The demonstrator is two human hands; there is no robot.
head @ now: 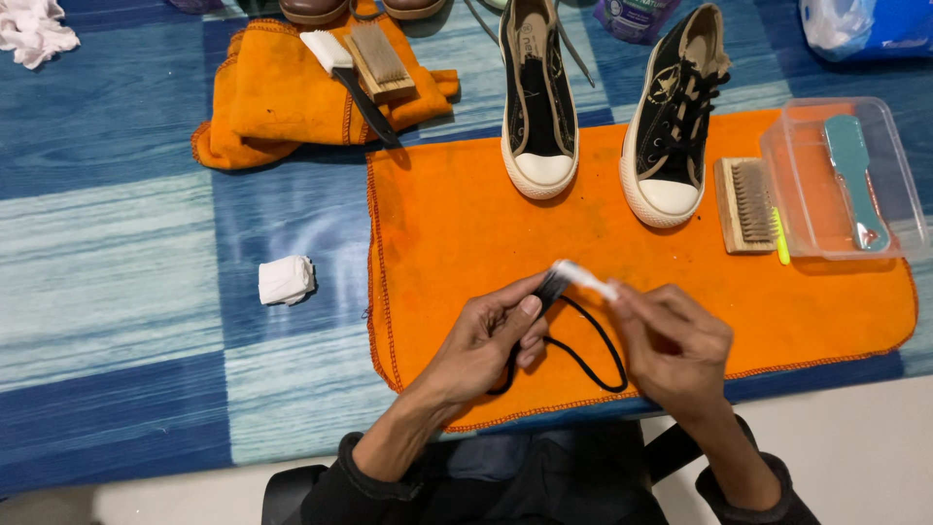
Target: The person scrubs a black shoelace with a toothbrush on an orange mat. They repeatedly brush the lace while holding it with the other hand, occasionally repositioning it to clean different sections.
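My left hand (pixel 491 335) pinches a black shoelace (pixel 593 355) whose loop hangs down over the orange cloth (pixel 447 214). My right hand (pixel 671 340) presses a small white wipe (pixel 583 277) against the lace's upper end, right beside my left fingers. Two black canvas sneakers stand at the cloth's far edge: the left one (pixel 537 92) has no lace, the right one (pixel 673 117) is laced.
A wooden brush (pixel 746 206) and a clear plastic tray (pixel 807 209) holding a teal brush (pixel 855 175) sit at right. A folded white cloth (pixel 286 280) lies on the blue mat. At the back, a crumpled orange cloth (pixel 272 97) carries another brush (pixel 379 60).
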